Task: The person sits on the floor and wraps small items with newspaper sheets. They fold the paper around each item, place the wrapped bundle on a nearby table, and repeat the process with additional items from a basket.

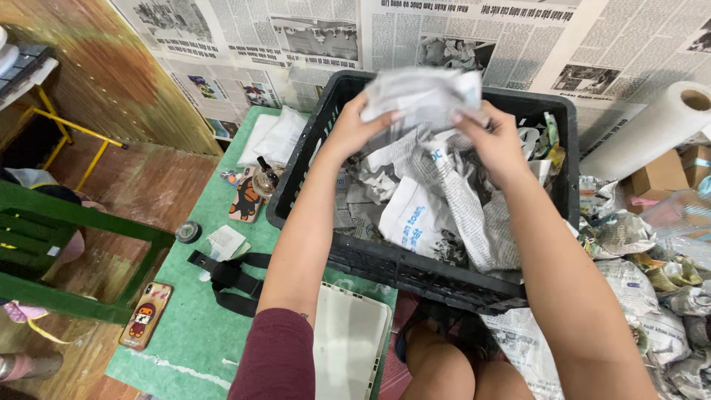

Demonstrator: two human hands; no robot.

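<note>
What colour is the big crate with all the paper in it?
The crate is black, seen best in the head view.

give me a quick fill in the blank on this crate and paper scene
1. Both hands hold a crumpled wad of ____ above the black plastic crate.
2. The left hand and right hand grip it from ____ sides.
3. The cartoon-cased phone lies on the ____ mat.

Missing words: newspaper; opposite; green

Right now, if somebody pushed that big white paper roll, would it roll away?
Probably: the paper roll is round and lies on its side. It looks light, with a hollow core. Boxes beside it might stop it.
</note>
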